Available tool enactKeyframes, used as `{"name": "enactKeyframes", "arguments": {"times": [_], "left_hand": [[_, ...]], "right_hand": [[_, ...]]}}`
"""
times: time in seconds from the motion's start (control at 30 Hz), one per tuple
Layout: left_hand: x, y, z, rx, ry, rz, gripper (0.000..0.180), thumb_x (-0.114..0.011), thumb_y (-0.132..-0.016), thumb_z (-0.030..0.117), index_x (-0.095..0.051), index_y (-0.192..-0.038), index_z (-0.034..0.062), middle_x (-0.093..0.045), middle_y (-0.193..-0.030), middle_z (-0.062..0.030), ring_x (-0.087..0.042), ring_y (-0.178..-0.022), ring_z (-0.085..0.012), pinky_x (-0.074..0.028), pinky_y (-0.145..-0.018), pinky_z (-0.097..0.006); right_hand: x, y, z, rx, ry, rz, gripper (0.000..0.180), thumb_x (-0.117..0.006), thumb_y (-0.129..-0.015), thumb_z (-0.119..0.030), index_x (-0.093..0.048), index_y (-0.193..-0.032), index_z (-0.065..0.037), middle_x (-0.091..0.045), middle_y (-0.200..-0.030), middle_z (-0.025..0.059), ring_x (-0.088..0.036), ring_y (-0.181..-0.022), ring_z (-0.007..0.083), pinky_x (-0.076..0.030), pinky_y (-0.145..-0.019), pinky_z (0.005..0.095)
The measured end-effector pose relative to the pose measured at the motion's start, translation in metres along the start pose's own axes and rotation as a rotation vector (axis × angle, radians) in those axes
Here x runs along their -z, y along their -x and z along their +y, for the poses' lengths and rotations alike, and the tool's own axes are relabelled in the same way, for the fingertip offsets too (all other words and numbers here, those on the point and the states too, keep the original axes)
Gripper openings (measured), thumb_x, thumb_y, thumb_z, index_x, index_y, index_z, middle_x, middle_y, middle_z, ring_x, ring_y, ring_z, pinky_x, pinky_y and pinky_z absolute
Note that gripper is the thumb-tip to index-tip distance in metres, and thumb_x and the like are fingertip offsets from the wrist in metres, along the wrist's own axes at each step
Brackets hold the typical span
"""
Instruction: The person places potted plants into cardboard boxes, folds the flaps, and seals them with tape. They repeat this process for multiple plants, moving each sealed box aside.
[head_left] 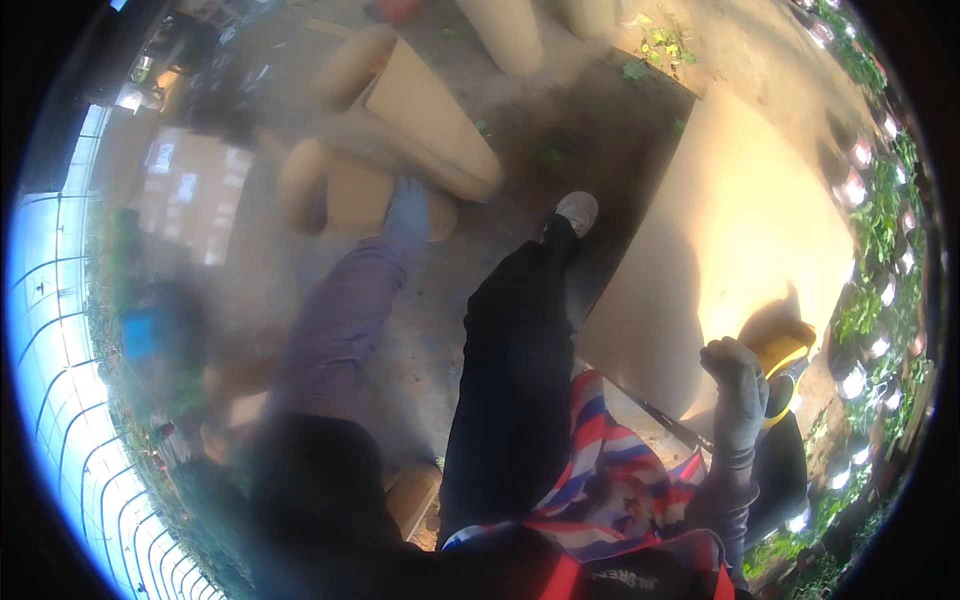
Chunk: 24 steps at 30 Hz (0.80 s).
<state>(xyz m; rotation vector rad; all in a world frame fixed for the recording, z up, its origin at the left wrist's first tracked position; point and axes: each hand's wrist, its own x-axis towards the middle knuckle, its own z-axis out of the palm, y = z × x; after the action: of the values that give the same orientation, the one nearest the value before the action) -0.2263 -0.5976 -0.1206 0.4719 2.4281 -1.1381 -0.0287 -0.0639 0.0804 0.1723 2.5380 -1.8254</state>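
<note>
My left hand, in a pale blue-grey glove, reaches forward to a tan, board-like piece with a rounded end. It touches or overlaps that piece; blur hides how the fingers lie. My right hand, in a light glove, is closed in a fist at the lower right. Beside it is a yellow-and-black object with a curved yellow rim, partly hidden. A narrow dark strip runs toward the right wrist. Whatever the fist holds, if anything, is unclear.
A large tan sheet curves across the right side. Another tan folded or rolled piece lies beyond my left hand. My shoe stands on shaded ground between them. Green plants line the right; pale tubular shapes are at the top.
</note>
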Motion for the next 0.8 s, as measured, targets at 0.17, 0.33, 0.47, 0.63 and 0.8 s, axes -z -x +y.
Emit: {"name": "enactKeyframes", "arguments": {"times": [0.17,0.33,0.47,0.63,0.8], "left_hand": [[-0.002,-0.038,-0.005,0.012,-0.048,-0.303,0.056,-0.05,-0.101,0.038,-0.048,-0.148,0.0084,-0.044,-0.155,-0.0127,-0.037,-0.145,-0.0341,-0.017,-0.118,-0.06],[0.02,-0.019,-0.018,0.017,-0.045,-0.315,0.044,-0.047,-0.101,0.03,-0.059,-0.137,0.0075,-0.058,-0.14,-0.015,-0.049,-0.134,-0.0357,-0.032,-0.112,-0.057],[0.021,-0.008,-0.005,0.035,0.094,-0.328,0.053,-0.049,-0.1,0.034,-0.049,-0.146,0.0072,-0.056,-0.142,-0.0159,-0.047,-0.136,-0.0341,-0.028,-0.113,-0.057],[-0.011,0.026,0.031,0.073,0.1,0.038,0.054,-0.046,-0.098,0.029,-0.045,-0.145,0.0012,-0.06,-0.133,-0.0193,-0.051,-0.13,-0.0338,-0.025,-0.115,-0.053],[-0.031,0.036,0.051,0.045,0.246,0.199,0.045,-0.046,-0.097,0.024,-0.054,-0.135,0.0025,-0.059,-0.133,-0.0154,-0.049,-0.131,-0.0322,-0.025,-0.116,-0.053]], "right_hand": [[0.009,-0.003,-0.004,0.054,0.025,0.046,0.026,-0.048,-0.102,-0.008,-0.064,-0.116,0.007,-0.068,-0.111,0.017,-0.067,-0.102,0.0257,-0.058,-0.086,0.0354],[0.008,-0.003,0.005,0.253,0.479,-0.026,0.025,-0.051,-0.099,-0.003,-0.064,-0.118,0.006,-0.068,-0.11,0.016,-0.068,-0.099,0.0245,-0.059,-0.08,0.0326],[0.005,0.0,0.011,0.187,0.384,0.017,0.026,-0.05,-0.099,-0.003,-0.063,-0.119,0.008,-0.069,-0.11,0.0165,-0.069,-0.097,0.025,-0.058,-0.08,0.0321],[0.002,0.006,0.016,0.091,0.171,0.081,0.032,-0.051,-0.101,-0.014,-0.062,-0.12,0.01,-0.07,-0.108,0.0158,-0.068,-0.097,0.023,-0.057,-0.086,0.0338],[0.002,0.01,0.006,-0.149,-0.265,0.049,0.036,-0.055,-0.101,-0.024,-0.063,-0.118,0.007,-0.069,-0.108,0.0139,-0.067,-0.1,0.0217,-0.053,-0.091,0.0346]]}}
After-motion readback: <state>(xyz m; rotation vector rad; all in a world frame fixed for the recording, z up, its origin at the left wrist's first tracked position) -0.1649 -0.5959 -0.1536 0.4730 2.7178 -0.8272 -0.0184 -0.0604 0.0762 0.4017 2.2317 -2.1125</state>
